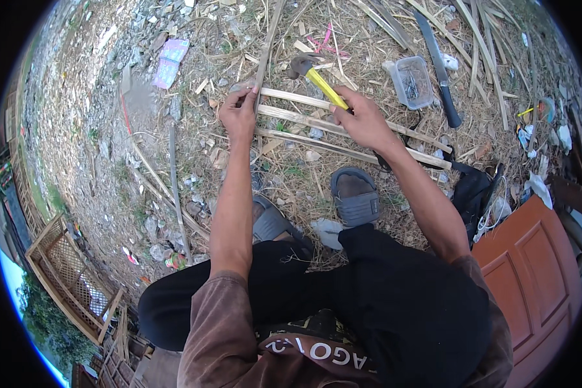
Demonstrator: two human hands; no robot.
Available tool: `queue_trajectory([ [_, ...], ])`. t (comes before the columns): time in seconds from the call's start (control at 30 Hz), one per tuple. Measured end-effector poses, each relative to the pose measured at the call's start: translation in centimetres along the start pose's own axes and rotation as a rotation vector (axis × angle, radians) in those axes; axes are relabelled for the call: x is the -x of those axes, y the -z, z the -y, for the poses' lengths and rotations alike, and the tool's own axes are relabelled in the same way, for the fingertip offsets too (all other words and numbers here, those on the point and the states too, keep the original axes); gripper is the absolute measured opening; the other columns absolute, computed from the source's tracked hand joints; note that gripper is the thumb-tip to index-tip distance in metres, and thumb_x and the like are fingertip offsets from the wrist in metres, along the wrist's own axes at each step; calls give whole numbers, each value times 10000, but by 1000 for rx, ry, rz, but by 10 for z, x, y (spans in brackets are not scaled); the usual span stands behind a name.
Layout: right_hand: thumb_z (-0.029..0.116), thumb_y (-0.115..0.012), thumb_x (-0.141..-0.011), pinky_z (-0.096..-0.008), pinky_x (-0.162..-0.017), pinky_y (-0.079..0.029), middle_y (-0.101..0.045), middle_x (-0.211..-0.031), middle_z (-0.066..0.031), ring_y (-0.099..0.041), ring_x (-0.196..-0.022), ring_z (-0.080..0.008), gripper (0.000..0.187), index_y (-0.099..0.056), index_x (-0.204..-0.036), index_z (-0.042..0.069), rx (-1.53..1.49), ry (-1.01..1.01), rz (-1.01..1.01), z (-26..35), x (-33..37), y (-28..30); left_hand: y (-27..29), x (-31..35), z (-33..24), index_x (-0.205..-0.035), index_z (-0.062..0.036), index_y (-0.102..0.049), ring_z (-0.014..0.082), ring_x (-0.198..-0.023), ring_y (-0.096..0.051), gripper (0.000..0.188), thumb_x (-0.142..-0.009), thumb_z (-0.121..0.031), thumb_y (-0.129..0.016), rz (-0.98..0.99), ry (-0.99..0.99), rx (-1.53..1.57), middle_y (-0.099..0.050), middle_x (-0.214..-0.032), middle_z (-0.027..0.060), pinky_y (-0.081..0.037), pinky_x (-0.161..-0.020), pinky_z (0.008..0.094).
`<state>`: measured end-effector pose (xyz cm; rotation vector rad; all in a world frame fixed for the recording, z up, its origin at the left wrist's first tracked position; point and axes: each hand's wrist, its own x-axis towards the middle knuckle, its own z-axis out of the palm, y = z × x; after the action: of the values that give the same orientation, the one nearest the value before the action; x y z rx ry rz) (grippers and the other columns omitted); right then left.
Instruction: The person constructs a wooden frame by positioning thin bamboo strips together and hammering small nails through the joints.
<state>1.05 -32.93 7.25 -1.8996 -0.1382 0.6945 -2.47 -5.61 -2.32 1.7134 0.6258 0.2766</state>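
My right hand (366,121) is wrapped round the yellow handle of a hammer (319,82). Its dark metal head is raised just right of a long wooden slat (267,46), which runs away from me. My left hand (238,116) is closed, thumb and fingertips pinching at the near end of that slat. Whether a nail is between the fingers is too small to tell. Three pale wooden strips (304,121) run rightward from this joint, roughly side by side, and pass under my right hand and forearm.
Right of the strips stands a clear plastic tub (414,83) holding small metal pieces, perhaps nails. A long dark-handled machete (437,68) lies beside it. More loose slats (485,45) are scattered at the far right. A brown panelled door (530,278) rests at the near right.
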Motion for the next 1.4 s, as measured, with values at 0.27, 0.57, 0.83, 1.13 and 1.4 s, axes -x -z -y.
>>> queue_trajectory([
  [0.27,244,-585,-963,-467,-627,-482,-657,-756,-181,-645,-675,-374,296,-594,-1216,90,426,147,137,66,-13,12,-5,9,-13,-895,31,-736,114,-743,-645,119,-819,-49,-780,-89,-215,-95,-715,-859,85,-504,-659,246],
  [0.57,299,-535,-990,-492,-598,-519,-687,-837,-168,-653,-684,-392,317,-584,-1260,141,671,406,58,59,-29,-29,0,7,-9,-932,9,-724,104,-685,-599,106,-836,-31,-741,-43,-270,-243,-693,-803,48,-471,-630,248],
  [0.83,286,-567,-980,-471,-618,-528,-694,-883,-186,-670,-728,-378,322,-602,-1263,136,604,395,33,74,-22,-30,-4,9,-9,-843,-1,-723,241,-692,-680,99,-757,-28,-764,-110,-227,-121,-709,-805,120,-521,-646,323],
  [1.13,286,-601,-962,-456,-588,-534,-698,-859,-193,-674,-680,-373,320,-619,-1250,147,680,399,43,73,-30,-33,-3,7,-8,-853,-12,-742,226,-697,-690,112,-770,-71,-789,-98,-223,-148,-727,-830,108,-526,-645,313],
  [1.4,256,-628,-948,-458,-582,-528,-690,-838,-220,-678,-685,-387,326,-631,-1248,127,702,392,31,60,-34,-37,-4,7,-16,-864,-12,-749,215,-691,-689,118,-773,-74,-790,-94,-182,-183,-727,-825,113,-525,-638,300],
])
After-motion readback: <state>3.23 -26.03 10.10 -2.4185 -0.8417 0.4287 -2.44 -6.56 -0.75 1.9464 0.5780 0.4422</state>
